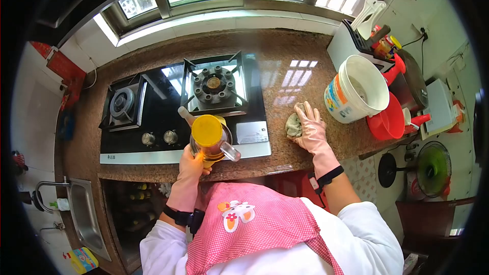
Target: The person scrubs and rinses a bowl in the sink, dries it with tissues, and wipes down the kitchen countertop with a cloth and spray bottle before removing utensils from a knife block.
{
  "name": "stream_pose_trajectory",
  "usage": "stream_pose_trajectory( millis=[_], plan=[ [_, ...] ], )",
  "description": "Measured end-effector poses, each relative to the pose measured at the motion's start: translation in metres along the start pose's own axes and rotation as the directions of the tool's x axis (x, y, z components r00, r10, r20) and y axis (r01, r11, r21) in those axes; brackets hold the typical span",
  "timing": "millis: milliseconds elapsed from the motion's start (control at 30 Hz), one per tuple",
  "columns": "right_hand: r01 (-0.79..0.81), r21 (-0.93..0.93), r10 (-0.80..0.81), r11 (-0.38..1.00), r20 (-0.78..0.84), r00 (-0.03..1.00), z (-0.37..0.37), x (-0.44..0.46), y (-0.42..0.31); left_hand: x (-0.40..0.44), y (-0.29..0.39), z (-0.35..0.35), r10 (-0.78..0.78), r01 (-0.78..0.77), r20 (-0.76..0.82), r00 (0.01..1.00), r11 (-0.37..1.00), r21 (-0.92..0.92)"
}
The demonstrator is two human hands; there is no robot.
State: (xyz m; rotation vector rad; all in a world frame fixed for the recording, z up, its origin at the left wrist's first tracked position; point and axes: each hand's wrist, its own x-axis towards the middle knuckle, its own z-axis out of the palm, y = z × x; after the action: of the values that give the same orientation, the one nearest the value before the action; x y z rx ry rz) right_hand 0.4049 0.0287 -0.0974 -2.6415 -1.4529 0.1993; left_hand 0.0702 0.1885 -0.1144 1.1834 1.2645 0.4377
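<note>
My left hand (192, 165), in a pale pink glove, is closed around the near side of a yellow-lidded jug (207, 130). The jug has a spout pointing up left and a clear handle at lower right; it is over the front part of the black gas stove (158, 107). Whether its base touches the stove is hidden. To the right, my right hand (311, 135), gloved too, presses a greyish cloth (293, 126) onto the brown stone counter (277, 145). Part of the cloth is under the palm and fingers.
A white bucket (351, 104) stands right of my right hand, with a red basin (388, 122) beside it. Behind them is a white-and-black holder with utensils (351, 46). A metal sink (86, 214) lies at lower left, and a fan (433, 168) stands at right.
</note>
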Motion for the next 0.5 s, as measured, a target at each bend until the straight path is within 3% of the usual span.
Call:
stream_pose_trajectory(
  millis=[400,500],
  plan=[
    [0.169,0.093,-0.154,0.981,-0.150,0.977,0.001,-0.002,0.023,-0.026,0.010,0.053,-0.105,0.100,0.122,0.987,0.994,0.051],
    [0.173,0.169,-0.154,0.970,-0.125,0.980,0.003,-0.001,0.036,-0.030,0.027,0.077,-0.105,0.098,0.172,0.979,0.994,0.051]
  ],
)
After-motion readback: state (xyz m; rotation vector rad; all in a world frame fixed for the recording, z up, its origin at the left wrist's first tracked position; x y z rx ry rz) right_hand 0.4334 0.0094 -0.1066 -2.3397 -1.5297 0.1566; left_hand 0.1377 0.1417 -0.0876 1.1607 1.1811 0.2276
